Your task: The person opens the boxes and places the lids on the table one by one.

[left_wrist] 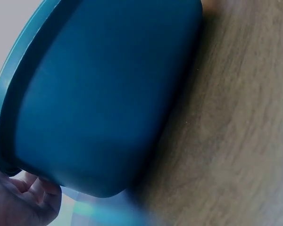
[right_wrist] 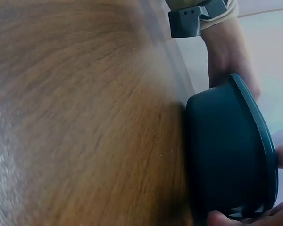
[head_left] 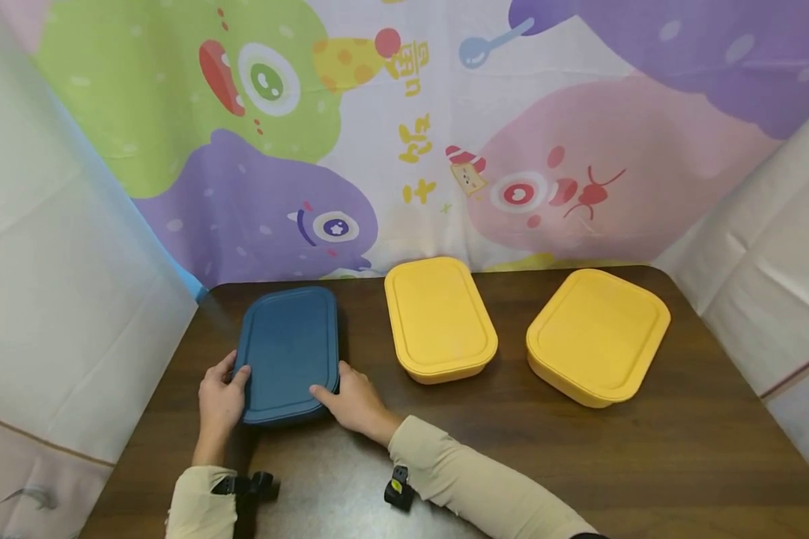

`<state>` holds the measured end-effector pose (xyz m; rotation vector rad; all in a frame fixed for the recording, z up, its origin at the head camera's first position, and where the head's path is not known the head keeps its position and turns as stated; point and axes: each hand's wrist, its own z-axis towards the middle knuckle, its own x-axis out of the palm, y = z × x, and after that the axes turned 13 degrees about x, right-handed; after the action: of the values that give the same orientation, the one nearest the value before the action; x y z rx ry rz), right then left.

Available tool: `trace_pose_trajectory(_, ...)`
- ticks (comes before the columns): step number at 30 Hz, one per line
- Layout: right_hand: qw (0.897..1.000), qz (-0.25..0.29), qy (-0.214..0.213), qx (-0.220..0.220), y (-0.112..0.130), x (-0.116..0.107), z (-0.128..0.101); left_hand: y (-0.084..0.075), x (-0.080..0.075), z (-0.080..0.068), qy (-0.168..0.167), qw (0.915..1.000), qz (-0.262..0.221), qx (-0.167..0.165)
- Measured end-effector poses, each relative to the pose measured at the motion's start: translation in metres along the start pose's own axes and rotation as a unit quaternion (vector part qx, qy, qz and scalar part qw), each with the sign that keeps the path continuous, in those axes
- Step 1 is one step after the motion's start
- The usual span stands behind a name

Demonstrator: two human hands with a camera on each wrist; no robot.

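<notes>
A dark blue lidded container (head_left: 288, 352) sits on the left of the brown table (head_left: 512, 449). My left hand (head_left: 224, 389) grips its near left corner, thumb on the lid's edge. My right hand (head_left: 344, 393) grips the near right corner, thumb on the lid and fingers along the side. In the left wrist view the blue container (left_wrist: 99, 94) fills the frame, with my left hand (left_wrist: 19, 202) at its rim. In the right wrist view the container (right_wrist: 221, 155) rests on the wood, my right hand (right_wrist: 231, 219) at its lower rim and my left hand (right_wrist: 226, 52) behind it.
Two yellow lidded containers stand further right: one (head_left: 438, 318) at the middle back, one (head_left: 596, 335) at the right, turned at an angle. A cartoon-print cloth (head_left: 404, 135) hangs behind the table, and white sheets (head_left: 54, 284) flank both sides.
</notes>
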<state>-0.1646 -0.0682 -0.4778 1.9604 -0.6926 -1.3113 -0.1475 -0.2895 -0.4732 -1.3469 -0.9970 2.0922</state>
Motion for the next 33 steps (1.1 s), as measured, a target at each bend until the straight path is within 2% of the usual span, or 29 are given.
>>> trace_pose_trajectory(6,1.0,0.015,0.015,0.011,0.0,0.001,-0.006,0.002,0.0,-0.004,-0.001,1.0,-0.001,0.003)
trace_pose_trajectory(18,1.0,0.011,0.02,0.002,-0.006,-0.007,0.001,0.002,0.005,0.002,0.002,0.9998,0.016,0.014)
trace_pose_trajectory(28,0.998,-0.021,0.051,0.0,-0.003,-0.02,0.008,-0.004,0.0,0.003,0.008,0.9997,0.022,-0.006)
trace_pose_trajectory(33,0.997,-0.045,0.064,-0.015,-0.003,-0.025,0.01,-0.005,-0.002,0.002,0.0,0.9994,0.033,-0.009)
